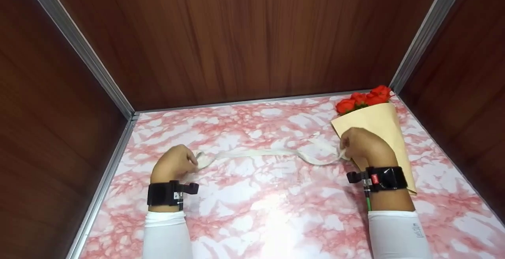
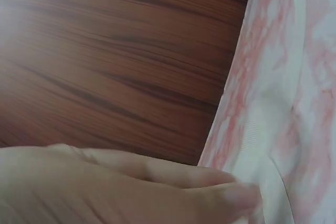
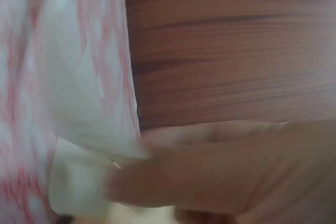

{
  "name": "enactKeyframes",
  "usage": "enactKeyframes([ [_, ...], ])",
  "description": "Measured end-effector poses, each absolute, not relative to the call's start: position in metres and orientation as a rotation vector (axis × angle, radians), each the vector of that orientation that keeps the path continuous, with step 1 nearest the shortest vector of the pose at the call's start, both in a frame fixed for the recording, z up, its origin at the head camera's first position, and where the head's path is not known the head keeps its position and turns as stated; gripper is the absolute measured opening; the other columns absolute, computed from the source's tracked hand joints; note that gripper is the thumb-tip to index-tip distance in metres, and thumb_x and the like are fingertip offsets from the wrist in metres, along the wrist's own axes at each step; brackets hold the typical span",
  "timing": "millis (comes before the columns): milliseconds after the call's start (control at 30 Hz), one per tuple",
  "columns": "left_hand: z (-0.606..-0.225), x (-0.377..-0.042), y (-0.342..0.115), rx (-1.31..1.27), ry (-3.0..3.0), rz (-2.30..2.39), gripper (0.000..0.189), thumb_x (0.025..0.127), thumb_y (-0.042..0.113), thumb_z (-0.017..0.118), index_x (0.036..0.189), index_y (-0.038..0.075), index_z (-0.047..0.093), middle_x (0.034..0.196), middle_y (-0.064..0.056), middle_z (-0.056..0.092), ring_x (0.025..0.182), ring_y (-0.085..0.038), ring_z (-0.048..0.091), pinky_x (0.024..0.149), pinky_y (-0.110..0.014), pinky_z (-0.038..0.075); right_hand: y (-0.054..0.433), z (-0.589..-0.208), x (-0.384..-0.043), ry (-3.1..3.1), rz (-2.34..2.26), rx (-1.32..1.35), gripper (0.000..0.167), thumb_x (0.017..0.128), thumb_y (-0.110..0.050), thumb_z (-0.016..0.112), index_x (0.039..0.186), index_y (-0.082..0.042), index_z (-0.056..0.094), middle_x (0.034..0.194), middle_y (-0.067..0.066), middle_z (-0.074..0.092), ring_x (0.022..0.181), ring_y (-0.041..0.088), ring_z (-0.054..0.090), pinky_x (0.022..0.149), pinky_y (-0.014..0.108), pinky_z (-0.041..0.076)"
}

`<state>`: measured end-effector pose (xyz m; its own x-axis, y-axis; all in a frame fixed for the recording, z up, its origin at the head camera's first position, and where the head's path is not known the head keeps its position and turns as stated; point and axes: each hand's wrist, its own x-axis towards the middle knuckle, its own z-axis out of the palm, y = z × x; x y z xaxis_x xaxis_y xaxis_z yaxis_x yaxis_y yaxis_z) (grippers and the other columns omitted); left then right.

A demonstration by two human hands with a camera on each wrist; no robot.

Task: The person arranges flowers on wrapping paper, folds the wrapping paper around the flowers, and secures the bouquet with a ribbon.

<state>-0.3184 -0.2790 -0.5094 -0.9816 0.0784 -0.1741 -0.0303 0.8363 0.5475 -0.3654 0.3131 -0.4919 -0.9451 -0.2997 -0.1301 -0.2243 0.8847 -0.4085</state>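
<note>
A pale cream ribbon (image 1: 260, 152) stretches in loose waves across the table between both hands. At its left end, my left hand (image 1: 173, 162) pinches the ribbon between thumb and fingers; the left wrist view shows the ribbon (image 2: 254, 140) running away from the fingertips. My right hand (image 1: 365, 144) pinches the other end, just over the paper of the bouquet. In the right wrist view, blurred ribbon (image 3: 73, 77) folds beside the fingertips. Red roses (image 1: 363, 100) wrapped in tan paper (image 1: 378, 119) lie at the right, partly hidden by the right hand and wrist.
The table (image 1: 252, 204) has a pink and white marbled top. Dark wood panels (image 1: 244, 38) stand at the back and both sides, with grey metal strips (image 1: 86, 54) along the corners. A strap with a camera sits on each wrist.
</note>
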Motion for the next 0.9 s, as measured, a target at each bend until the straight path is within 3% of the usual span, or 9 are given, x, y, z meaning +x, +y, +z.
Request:
enactKeyframes([
  [100, -0.510, -0.320, -0.278, 0.023, 2.770, 0.912, 0.014, 0.096, 0.020, 0.088, 0.105, 0.010, 0.087, 0.115, -0.011, 0.078, 0.090, -0.022, 0.064, 0.075, -0.036, 0.055, 0.309, -0.486, -0.360, 2.847, -0.559, -0.394, 0.024, 0.087, -0.012, 0.085, 0.111, -0.007, 0.087, 0.109, 0.013, 0.083, 0.101, 0.032, 0.073, 0.093, 0.054, 0.059],
  [233, -0.512, -0.323, -0.273, 0.065, 2.872, 0.919, 0.028, 0.102, 0.031, 0.084, 0.120, 0.009, 0.084, 0.127, -0.015, 0.070, 0.108, -0.030, 0.068, 0.095, -0.049, 0.059, 0.285, -0.481, -0.359, 2.963, -0.593, -0.531, 0.016, 0.099, -0.018, 0.081, 0.108, -0.006, 0.087, 0.107, 0.012, 0.085, 0.102, 0.033, 0.077, 0.097, 0.059, 0.061],
  [300, -0.514, -0.325, -0.268, 0.122, 2.890, 0.908, 0.037, 0.099, 0.033, 0.087, 0.126, 0.008, 0.084, 0.132, -0.015, 0.070, 0.120, -0.034, 0.068, 0.107, -0.055, 0.057, 0.267, -0.484, -0.359, 2.959, -0.638, -0.638, 0.014, 0.103, -0.019, 0.079, 0.107, -0.008, 0.087, 0.106, 0.010, 0.086, 0.101, 0.031, 0.078, 0.097, 0.057, 0.062],
  [367, -0.518, -0.327, -0.262, 0.179, 2.849, 0.921, 0.042, 0.096, 0.034, 0.090, 0.129, 0.008, 0.083, 0.133, -0.015, 0.073, 0.123, -0.036, 0.070, 0.110, -0.058, 0.058, 0.249, -0.489, -0.358, 2.900, -0.679, -0.717, 0.015, 0.104, -0.020, 0.079, 0.110, -0.009, 0.086, 0.106, 0.008, 0.085, 0.101, 0.027, 0.078, 0.095, 0.054, 0.062],
  [433, -0.521, -0.329, -0.254, 0.205, 2.808, 0.929, 0.044, 0.095, 0.032, 0.092, 0.130, 0.008, 0.083, 0.131, -0.013, 0.077, 0.121, -0.034, 0.073, 0.108, -0.057, 0.060, 0.233, -0.498, -0.359, 2.849, -0.675, -0.737, 0.019, 0.104, -0.022, 0.078, 0.116, -0.009, 0.085, 0.108, 0.008, 0.085, 0.103, 0.026, 0.078, 0.096, 0.053, 0.062],
  [533, -0.527, -0.330, -0.247, 0.189, 2.784, 0.900, 0.029, 0.099, 0.024, 0.088, 0.123, 0.010, 0.085, 0.121, -0.008, 0.081, 0.108, -0.026, 0.075, 0.101, -0.051, 0.063, 0.216, -0.513, -0.361, 2.819, -0.620, -0.748, 0.022, 0.102, -0.019, 0.078, 0.119, -0.006, 0.084, 0.109, 0.009, 0.084, 0.106, 0.027, 0.077, 0.099, 0.054, 0.062],
  [700, -0.532, -0.328, -0.250, 0.119, 2.778, 0.881, 0.006, 0.100, 0.015, 0.083, 0.103, 0.010, 0.084, 0.100, -0.005, 0.080, 0.089, -0.021, 0.072, 0.086, -0.040, 0.060, 0.207, -0.532, -0.367, 2.779, -0.621, -0.842, 0.010, 0.097, -0.006, 0.079, 0.105, -0.006, 0.084, 0.098, 0.006, 0.081, 0.093, 0.023, 0.072, 0.091, 0.048, 0.061],
  [900, -0.530, -0.323, -0.270, 0.036, 2.834, 0.756, 0.014, 0.094, 0.020, 0.082, 0.083, 0.013, 0.076, 0.082, 0.001, 0.070, 0.078, -0.020, 0.062, 0.070, -0.035, 0.050, 0.221, -0.536, -0.370, 2.778, -0.711, -0.730, 0.011, 0.097, -0.006, 0.074, 0.100, -0.010, 0.083, 0.087, 0.002, 0.074, 0.083, 0.017, 0.064, 0.081, 0.038, 0.053],
])
